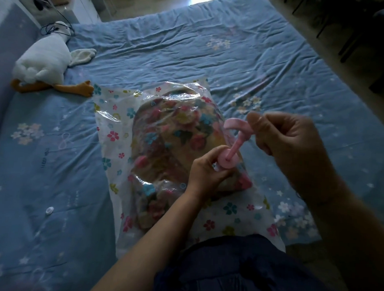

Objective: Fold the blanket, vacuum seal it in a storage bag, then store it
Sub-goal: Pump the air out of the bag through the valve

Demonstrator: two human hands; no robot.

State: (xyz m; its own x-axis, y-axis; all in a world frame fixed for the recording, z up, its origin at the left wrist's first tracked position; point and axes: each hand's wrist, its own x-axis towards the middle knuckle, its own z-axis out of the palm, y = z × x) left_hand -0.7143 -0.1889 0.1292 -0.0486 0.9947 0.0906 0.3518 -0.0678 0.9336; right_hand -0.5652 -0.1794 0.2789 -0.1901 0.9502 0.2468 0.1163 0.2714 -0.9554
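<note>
Both our hands work one pink hand pump [231, 150] standing on the storage bag. Our left hand [207, 169] curls its fingers round the pump's round base and holds it down on the bag; our right hand [289, 140] is raised beside it, fingers pinched on the pump's curved handle, with the shaft drawn out at a slant between the two.

We count one plush goose [45, 61] near the bed's left edge, lying with its orange feet toward the bag and well apart from it. One small white button-like disc [49, 210] sits on the sheet toward the near left corner; we cannot tell what it is. One storage bag [119, 129], clear with printed flowers, lies flat in the middle of the bed [244, 51], its near end reaching the bed's near edge. One folded floral blanket [171, 144] fills its centre, seen through the wrinkled plastic.

Our left forearm crosses the bag's near half and covers part of the blanket. A dark blue garment [237, 266] on our body hides the bag's near edge. Our left hand hides whatever the pump base sits on, and the handle is blurred. Dark furniture legs [347, 42] beyond the bed's right edge are too dim to make out.
</note>
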